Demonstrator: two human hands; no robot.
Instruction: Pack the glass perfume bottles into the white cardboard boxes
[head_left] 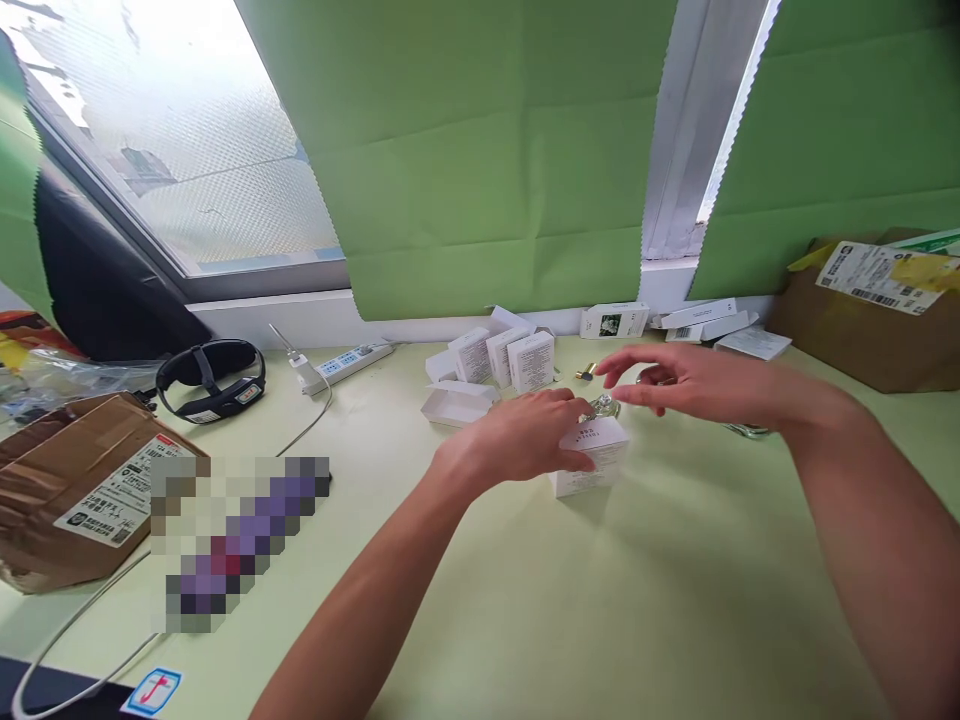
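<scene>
Head view, left hand (532, 435) holding white box (594, 474), right hand (667, 382) loosely spread, glassy object (606, 406) behind box partly hidden

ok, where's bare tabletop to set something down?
Widest: the tabletop between left forearm and right forearm, nearer than the white carton. Narrower strip: left forearm to pixelated patch. Crowded: back edge, with small white boxes; left side, with cardboard box and black headband.

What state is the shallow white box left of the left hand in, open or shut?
Open: the shallow white box shows its inside, with no lid lying over it.
</scene>
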